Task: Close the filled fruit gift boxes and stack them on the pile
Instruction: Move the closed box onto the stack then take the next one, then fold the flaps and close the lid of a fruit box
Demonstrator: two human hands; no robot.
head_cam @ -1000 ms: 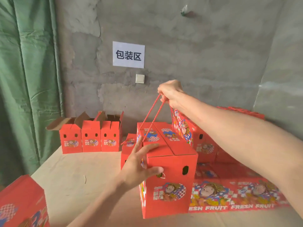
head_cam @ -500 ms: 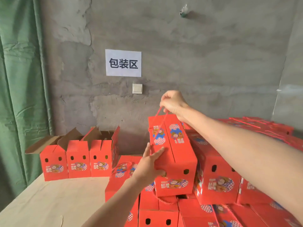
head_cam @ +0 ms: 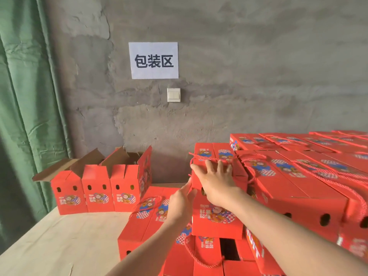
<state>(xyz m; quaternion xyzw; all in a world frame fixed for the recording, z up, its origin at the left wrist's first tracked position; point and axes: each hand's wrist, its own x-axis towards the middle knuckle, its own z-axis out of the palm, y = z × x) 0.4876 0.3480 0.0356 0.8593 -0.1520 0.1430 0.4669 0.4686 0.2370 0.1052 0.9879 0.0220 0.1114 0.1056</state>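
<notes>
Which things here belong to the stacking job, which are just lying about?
Job: closed red cardboard gift box; left hand; right hand; pile of closed red boxes; three open red boxes.
Lying about: white paper sign; white wall switch; green curtain.

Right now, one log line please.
step: stacking | closed box: on pile | right hand: flat on top | left hand: touching left side
</notes>
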